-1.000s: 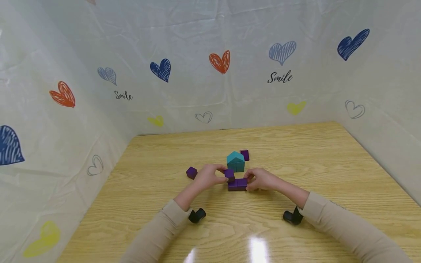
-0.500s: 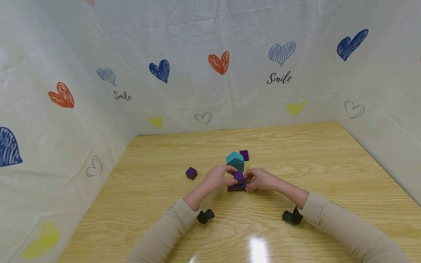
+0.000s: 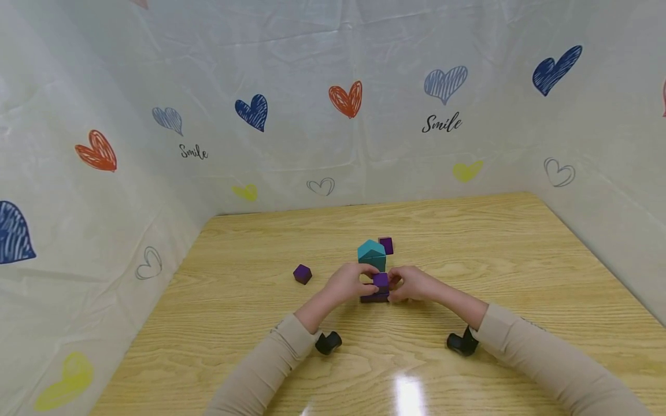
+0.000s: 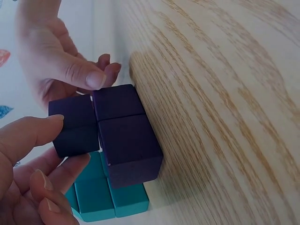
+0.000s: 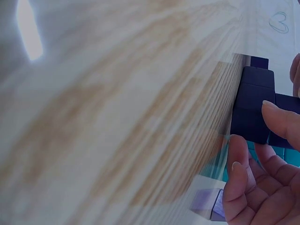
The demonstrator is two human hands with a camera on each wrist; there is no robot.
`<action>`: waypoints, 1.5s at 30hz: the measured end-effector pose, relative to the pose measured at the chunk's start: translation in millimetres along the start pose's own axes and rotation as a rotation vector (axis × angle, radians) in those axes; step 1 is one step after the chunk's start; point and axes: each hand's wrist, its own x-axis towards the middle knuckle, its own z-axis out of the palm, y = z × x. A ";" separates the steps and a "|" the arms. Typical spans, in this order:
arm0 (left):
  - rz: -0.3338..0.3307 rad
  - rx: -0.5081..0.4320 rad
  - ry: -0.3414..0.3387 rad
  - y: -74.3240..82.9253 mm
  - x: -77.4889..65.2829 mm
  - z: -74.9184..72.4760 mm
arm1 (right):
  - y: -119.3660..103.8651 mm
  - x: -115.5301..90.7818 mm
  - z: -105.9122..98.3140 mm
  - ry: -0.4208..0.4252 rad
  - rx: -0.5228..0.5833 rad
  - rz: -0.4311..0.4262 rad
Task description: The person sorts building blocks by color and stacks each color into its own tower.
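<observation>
My left hand (image 3: 350, 283) pinches a purple cube (image 3: 381, 281) between thumb and fingers. That cube is over the right part of a low row of two purple cubes (image 4: 131, 145), right at its top in the left wrist view. At the row's right end my right hand (image 3: 411, 284) pinches the lower cube (image 5: 253, 108), thumb on one side and fingertips on the other. Just behind stands a small teal house shape: a triangular teal roof (image 3: 372, 248) on teal cubes (image 4: 96, 199), partly hidden by my left hand.
One loose purple cube (image 3: 302, 274) lies to the left on the wooden table (image 3: 250, 242). Another purple cube (image 3: 386, 245) sits behind the teal house, on its right. A pale sheet (image 3: 291, 150) printed with hearts surrounds the table's back and sides.
My left hand has carried its purple cube rightward, from over the row's left end to over its right part. My right hand has stayed at the row's right end.
</observation>
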 end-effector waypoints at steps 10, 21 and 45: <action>-0.010 0.000 -0.012 2.3 -1.9 0.1 | 0.7 -0.7 0.0 0.003 0.006 0.010; -0.018 0.021 -0.003 2.5 -2.6 1.8 | -2.1 -2.8 0.3 0.010 0.010 0.005; -0.069 0.050 0.131 -30.1 -25.2 -51.9 | -4.7 -4.0 1.5 0.023 -0.040 -0.019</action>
